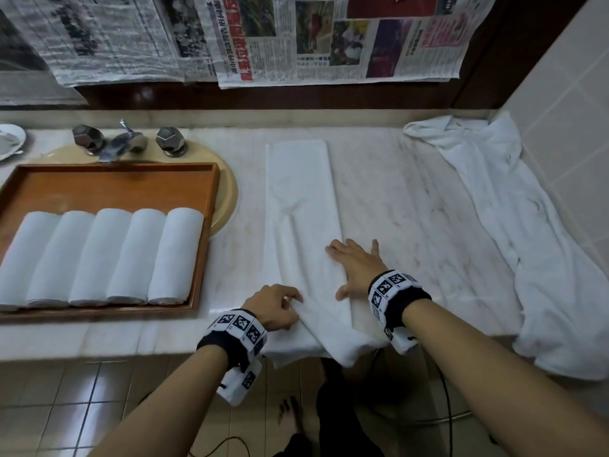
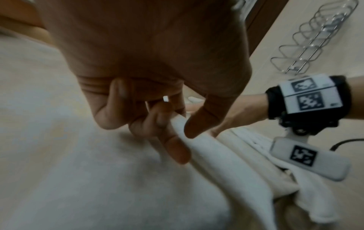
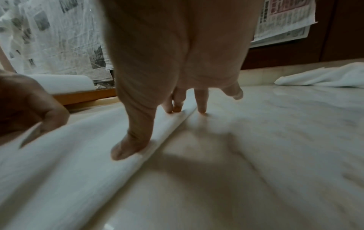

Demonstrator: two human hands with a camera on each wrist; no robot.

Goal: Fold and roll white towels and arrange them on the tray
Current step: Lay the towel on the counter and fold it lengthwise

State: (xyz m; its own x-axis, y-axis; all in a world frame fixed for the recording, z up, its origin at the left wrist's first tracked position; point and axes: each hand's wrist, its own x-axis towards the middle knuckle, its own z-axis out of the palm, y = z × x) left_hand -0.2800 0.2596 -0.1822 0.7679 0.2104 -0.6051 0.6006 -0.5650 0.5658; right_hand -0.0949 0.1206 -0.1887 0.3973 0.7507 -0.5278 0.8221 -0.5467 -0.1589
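— What have we got hold of?

— Our left hand [image 1: 274, 306] pinches a fold at the near end of the towel [image 1: 301, 199], cloth caught between thumb and curled fingers [image 2: 173, 149]. Our right hand [image 1: 357, 268] lies flat, fingers straight and spread, pressing the towel's right edge; in the right wrist view some fingertips sit on the cloth and one on the counter [image 1: 412, 199] just beside it.

— And where does the towel lie?

— Folded into a long strip, running away from us, right of the tray [image 1: 204, 239], its near end hanging over the counter's front edge.

— How will it handle, do we think?

— Soft, light and limp, we judge. It won't keep a crease unless pressed, so we'd take it at the near end with both hands and roll tightly.

— What is in the tray?

— Five rolled towels [image 1: 99, 255] side by side along its near part; the far part shows bare wood. A loose towel [image 1: 514, 225] lies crumpled well to the right of the tray, against the tiled wall.
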